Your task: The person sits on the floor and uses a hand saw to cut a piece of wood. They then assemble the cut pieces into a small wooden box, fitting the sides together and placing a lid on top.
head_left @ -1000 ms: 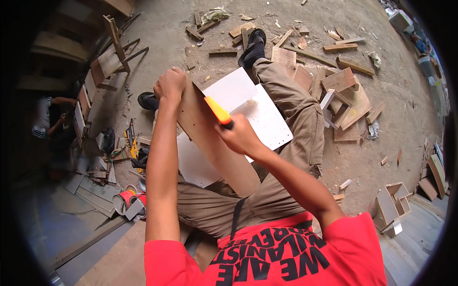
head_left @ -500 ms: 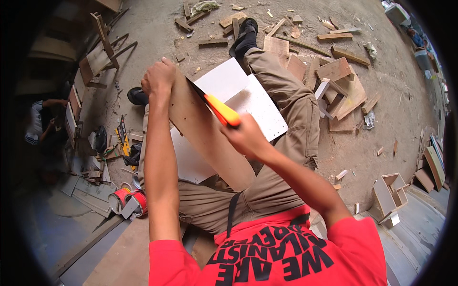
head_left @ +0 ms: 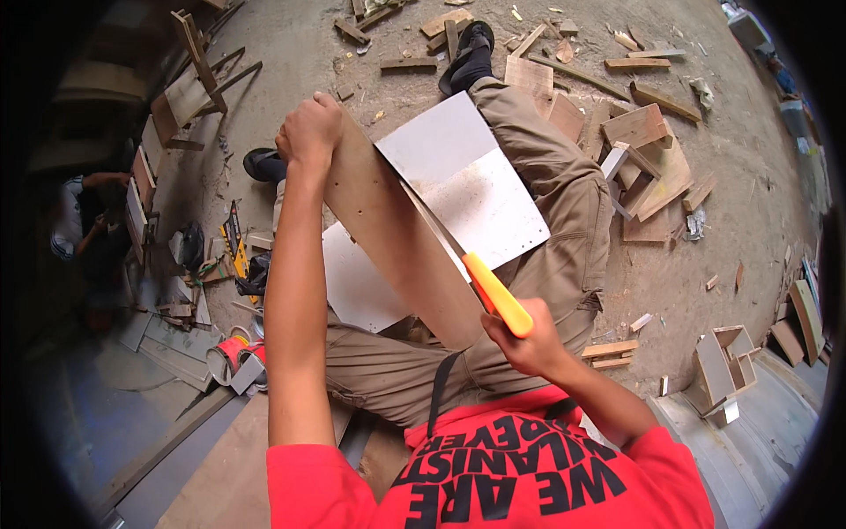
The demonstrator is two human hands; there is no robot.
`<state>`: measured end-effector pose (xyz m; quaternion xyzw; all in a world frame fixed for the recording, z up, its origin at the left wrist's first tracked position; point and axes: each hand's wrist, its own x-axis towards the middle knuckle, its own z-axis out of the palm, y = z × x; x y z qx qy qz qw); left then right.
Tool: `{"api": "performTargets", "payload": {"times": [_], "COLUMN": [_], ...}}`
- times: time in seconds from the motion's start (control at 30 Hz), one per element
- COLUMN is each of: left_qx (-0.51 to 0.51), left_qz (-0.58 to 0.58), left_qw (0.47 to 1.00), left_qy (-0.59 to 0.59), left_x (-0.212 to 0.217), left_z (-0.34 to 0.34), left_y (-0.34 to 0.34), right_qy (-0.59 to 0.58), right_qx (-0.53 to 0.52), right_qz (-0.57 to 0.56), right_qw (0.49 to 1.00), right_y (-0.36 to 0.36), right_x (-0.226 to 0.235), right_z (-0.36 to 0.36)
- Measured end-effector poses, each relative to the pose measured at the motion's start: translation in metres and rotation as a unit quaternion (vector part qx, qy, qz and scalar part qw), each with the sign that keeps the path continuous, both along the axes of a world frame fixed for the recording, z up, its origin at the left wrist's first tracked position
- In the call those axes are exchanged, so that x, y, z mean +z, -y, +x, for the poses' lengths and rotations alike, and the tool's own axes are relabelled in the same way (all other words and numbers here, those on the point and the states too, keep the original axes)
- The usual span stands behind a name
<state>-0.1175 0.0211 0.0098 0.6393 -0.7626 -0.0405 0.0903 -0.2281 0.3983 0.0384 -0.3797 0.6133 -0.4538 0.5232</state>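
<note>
My left hand [head_left: 310, 130] is closed over the far end of a long brown wooden board [head_left: 388, 229] that slants across my lap. My right hand [head_left: 529, 339] grips a handsaw [head_left: 498, 295] by its yellow-orange handle. The thin dark blade runs from the handle up along the board's right edge; how deep it sits in the wood I cannot tell. Beneath the board lie a white panel [head_left: 498, 198] with small holes and dusty marks, and another white piece [head_left: 361, 286] to its left. Both rest about my legs.
Wood offcuts [head_left: 648, 167] lie piled at the right. A small wooden box frame [head_left: 724, 366] stands lower right. Red cans [head_left: 231, 354] and a yellow-handled saw [head_left: 234, 242] are at the left. Farther left are a wooden chair [head_left: 189, 97] and another person [head_left: 75, 216].
My right hand has drawn the handsaw back toward my body and to the right, so more of the blade shows. The left hand still holds the board; the whole view has shifted slightly.
</note>
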Motion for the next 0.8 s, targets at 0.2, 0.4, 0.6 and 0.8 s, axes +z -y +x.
{"api": "performTargets", "payload": {"times": [0.2,0.4,0.6,0.8], "left_qx": [-0.007,0.005,0.027,0.045], "left_qz": [-0.039,-0.064,-0.058,-0.006], "left_qw": [0.999,0.997,0.997,0.999], "left_qy": [0.012,0.041,0.037,0.018], "left_x": [-0.015,-0.010,-0.013,0.000], "left_z": [0.013,0.009,0.023,0.026], "left_y": [0.016,0.013,0.019,0.006], "right_qy": [-0.023,0.003,-0.026,-0.005], "right_qx": [0.003,-0.022,-0.018,0.011], "right_qz": [-0.022,0.026,-0.077,-0.042], "right_qw": [0.999,0.999,0.997,0.999], "right_y": [0.003,0.194,0.123,-0.062], "right_x": [0.032,-0.019,-0.022,0.033], "right_z": [0.007,0.006,0.023,0.002]}}
